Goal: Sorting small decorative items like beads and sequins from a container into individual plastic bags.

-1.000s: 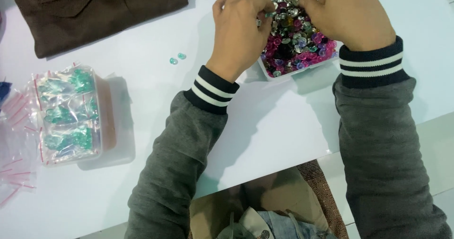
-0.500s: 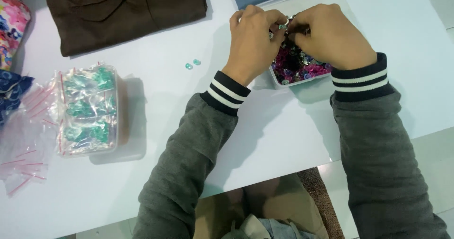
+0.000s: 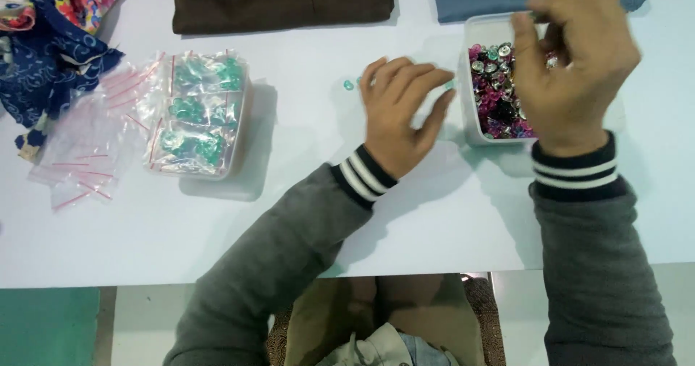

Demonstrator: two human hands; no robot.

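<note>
The clear tub of mixed buttons sat toward the table's right side, its long axis running away from the person. The right hand hovered directly over it, fingers curled and blurred — whether they pinched a button could not be told. The left hand lay flat just left of the tub, fingers spread, near two loose teal beads. Farther left stood a tray of bagged teal beads — the tub's far rim was hidden.
</note>
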